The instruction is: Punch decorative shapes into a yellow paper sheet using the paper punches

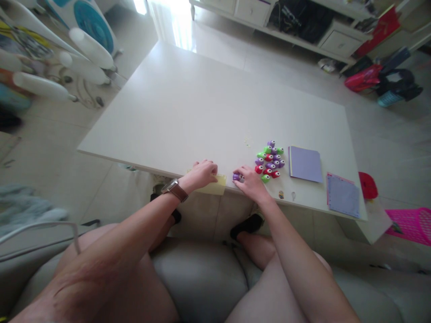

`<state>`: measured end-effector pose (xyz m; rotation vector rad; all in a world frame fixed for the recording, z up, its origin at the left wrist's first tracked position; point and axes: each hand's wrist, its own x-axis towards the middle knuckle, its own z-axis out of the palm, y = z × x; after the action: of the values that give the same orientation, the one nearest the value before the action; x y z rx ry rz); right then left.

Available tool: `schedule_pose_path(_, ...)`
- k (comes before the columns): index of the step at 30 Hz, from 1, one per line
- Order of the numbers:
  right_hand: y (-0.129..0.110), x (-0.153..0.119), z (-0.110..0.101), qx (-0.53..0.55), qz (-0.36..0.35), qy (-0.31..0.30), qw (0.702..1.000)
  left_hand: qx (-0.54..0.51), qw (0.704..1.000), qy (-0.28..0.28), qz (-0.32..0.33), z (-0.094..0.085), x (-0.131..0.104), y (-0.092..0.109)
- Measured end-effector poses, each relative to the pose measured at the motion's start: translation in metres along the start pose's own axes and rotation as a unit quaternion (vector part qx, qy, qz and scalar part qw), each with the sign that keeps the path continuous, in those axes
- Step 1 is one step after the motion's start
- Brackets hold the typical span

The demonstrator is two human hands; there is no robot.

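My left hand [204, 174] pinches a sheet of yellow paper [220, 185] at the table's near edge, and part of the sheet hangs past the edge. A short way to the right, my right hand [248, 179] has its fingers closed around a small purple craft punch [237, 177]. The paper and this punch look slightly apart. Just beyond my right hand lies a cluster of several small punches [269, 158] in purple, green and red, each with a round white end. Tiny yellow paper bits [247, 142] are scattered on the tabletop.
The white table [202, 103] holds a stack of purple paper [305, 164], a second paper stack [342, 195] and two small flat pieces, one like a yellow cartoon figure [281, 194]. A pink basket [411, 225] stands on the right. A white cabinet [251, 11] is beyond.
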<state>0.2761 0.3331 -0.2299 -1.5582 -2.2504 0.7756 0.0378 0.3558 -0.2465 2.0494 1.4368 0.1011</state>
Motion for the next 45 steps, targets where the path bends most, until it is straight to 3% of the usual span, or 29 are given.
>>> schedule_pose_path(7, 0.002, 0.001, 0.000, 0.030, -0.006, 0.018, 0.999, -0.077, 0.997, -0.017, 0.012, -0.017, -0.001, 0.010)
schedule_pose_path(17, -0.001, 0.003, -0.001, 0.180, -0.001, 0.031, 0.983, -0.154, 0.986, -0.060, 0.018, -0.022, -0.001, 0.004)
schedule_pose_path(20, -0.001, 0.004, 0.001, 0.286, 0.054, 0.032, 0.956, -0.188, 0.978, -0.089, 0.000, -0.024, -0.001, 0.003)
schedule_pose_path(24, -0.002, 0.005, 0.002, 0.428, 0.128, -0.015, 0.894, -0.240, 0.963, -0.125, -0.010, -0.025, -0.001, 0.001)
schedule_pose_path(33, -0.014, 0.006, -0.006, 0.554, 0.187, -0.015, 0.811, -0.321, 0.933, -0.163, -0.021, -0.028, -0.001, -0.001)
schedule_pose_path(45, -0.013, 0.006, -0.007, 0.586, 0.218, -0.025, 0.780, -0.322, 0.933, -0.161, -0.012, -0.032, -0.003, 0.004)
